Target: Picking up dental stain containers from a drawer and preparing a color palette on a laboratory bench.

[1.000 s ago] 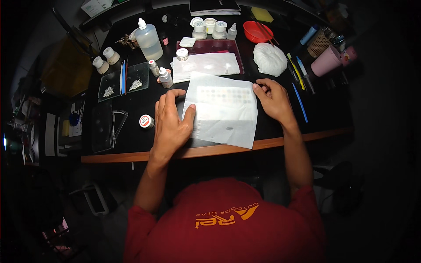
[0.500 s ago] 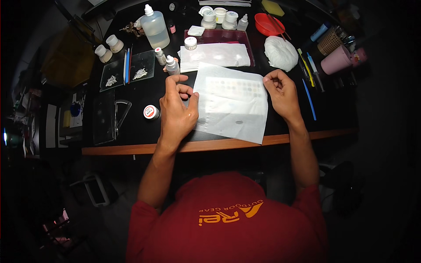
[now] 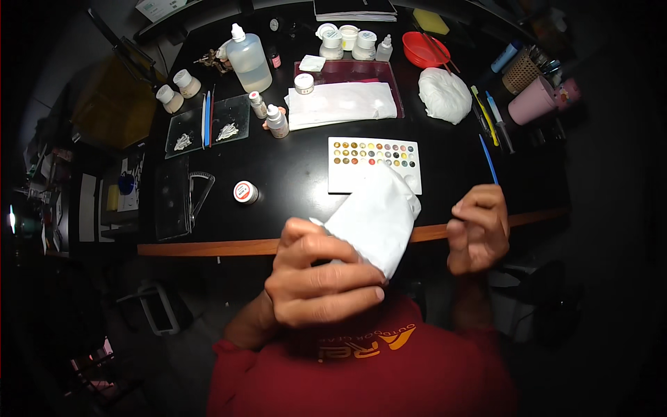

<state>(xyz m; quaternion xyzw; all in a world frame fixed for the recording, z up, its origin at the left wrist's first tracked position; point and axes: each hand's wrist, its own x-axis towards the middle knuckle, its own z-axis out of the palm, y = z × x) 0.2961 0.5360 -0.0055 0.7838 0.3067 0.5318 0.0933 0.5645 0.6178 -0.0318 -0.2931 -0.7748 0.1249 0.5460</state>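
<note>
A crumpled white tissue sheet [image 3: 379, 215] is gripped by my left hand [image 3: 323, 274], raised near the front edge of the table. The sheet bunches in the fingers, and its upper end overlaps a white paint palette [image 3: 338, 179]. Rows of small coloured wells fill the palette's far half; part of its near half is hidden behind the sheet. To the right, my right hand [image 3: 479, 229] hovers by the table edge with loosely curled fingers, thumb apart and nothing visible between them. Nearest to it lies a thin blue stick-like tool [image 3: 489, 158].
A small white jar [image 3: 245, 192] stands left of the palette. Behind are a folded white cloth [image 3: 340, 104], dropper bottles [image 3: 277, 122], a large clear bottle [image 3: 249, 62] and a glass plate [image 3: 233, 111]. A white wad [image 3: 445, 95], red bowl [image 3: 426, 50] and pink cup [image 3: 533, 104] stand at right.
The sheet, earlier spread flat over the palette between both hands, has been lifted toward me and bunched in my left hand. My right hand has let go and moved nearer, exposing the palette.
</note>
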